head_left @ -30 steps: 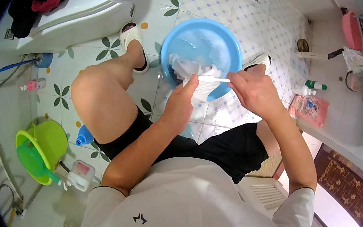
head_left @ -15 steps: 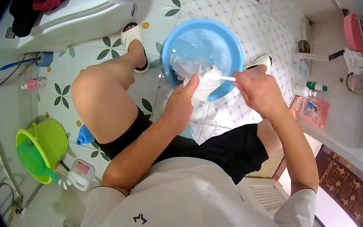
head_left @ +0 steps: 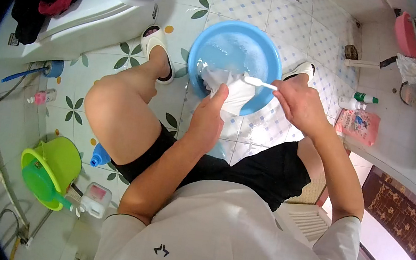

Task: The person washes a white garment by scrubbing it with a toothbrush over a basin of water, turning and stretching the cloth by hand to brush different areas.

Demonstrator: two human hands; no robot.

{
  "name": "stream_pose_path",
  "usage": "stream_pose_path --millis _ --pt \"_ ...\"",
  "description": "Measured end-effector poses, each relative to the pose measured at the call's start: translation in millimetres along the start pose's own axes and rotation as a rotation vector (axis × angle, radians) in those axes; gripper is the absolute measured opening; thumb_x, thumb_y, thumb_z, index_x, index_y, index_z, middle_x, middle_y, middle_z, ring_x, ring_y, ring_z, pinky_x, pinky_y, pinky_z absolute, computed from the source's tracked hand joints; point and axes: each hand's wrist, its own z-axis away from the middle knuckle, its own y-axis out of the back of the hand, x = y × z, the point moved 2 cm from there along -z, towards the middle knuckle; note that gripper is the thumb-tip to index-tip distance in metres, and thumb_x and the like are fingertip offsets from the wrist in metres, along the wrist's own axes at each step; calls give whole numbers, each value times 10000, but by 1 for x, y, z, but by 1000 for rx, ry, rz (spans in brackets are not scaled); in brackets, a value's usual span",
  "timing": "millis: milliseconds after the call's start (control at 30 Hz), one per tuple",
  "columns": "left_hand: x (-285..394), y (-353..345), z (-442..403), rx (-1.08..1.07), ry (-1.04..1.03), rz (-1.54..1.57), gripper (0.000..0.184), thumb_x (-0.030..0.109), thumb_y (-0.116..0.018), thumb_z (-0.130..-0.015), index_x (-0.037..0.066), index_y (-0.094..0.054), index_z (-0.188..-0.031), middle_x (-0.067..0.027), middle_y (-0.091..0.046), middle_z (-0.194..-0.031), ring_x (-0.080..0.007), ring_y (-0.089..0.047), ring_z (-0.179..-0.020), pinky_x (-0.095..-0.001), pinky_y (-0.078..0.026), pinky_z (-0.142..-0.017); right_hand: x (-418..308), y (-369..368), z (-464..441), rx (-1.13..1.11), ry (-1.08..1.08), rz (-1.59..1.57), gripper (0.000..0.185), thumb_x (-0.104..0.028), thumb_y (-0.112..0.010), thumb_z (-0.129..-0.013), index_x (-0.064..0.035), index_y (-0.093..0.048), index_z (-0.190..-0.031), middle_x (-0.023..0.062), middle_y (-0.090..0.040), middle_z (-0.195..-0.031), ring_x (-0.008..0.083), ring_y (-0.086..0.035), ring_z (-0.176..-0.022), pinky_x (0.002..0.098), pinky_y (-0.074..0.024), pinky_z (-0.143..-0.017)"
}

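A round blue basin [head_left: 194, 58] of soapy water stands on the floor between my feet. My left hand [head_left: 208, 117] is closed on a bunched wet white cloth [head_left: 233, 95], thumb on top, at the basin's near rim. Part of the cloth hangs in the water and part lies over the rim. My right hand [head_left: 299, 106] grips the thin handle of a small white brush [head_left: 259, 83]. Its wider head is over the right edge of the cloth; whether the two touch I cannot tell.
At left are a lime-green bucket [head_left: 70, 162] with a green dipper [head_left: 38, 180], a white jug [head_left: 95, 200] and a blue bottle [head_left: 100, 155]. A white tub [head_left: 91, 22] with dark clothes is at upper left. A pink bag [head_left: 358, 126] lies at right.
My right hand and the brush have shifted slightly right, and the brush head now tilts up to the left. My left hand keeps its hold on the cloth.
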Motion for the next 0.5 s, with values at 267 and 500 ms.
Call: stream_pose_path --millis 267,500 --pt "-3 2 3 32 22 -112 506 309 -429 -1003 -44 -371 -1361 -143 -477 -1351 -223 -470 -1248 -350 -343 -1071 0 4 -2 -30 17 39 128 -185 -620 -861 -81 -562 -907 79 -584 -705 262 -615 -623 374 -484 -537" --pt "-4 1 3 37 69 -68 498 291 -423 -1004 -42 -359 -1369 -146 -465 -1361 -228 -466 -1253 -357 -352 -1068 -9 1 -3 -20 26 -6 137 -156 -621 -843 -82 -552 -936 84 -575 -687 276 -619 -630 388 -484 -528"
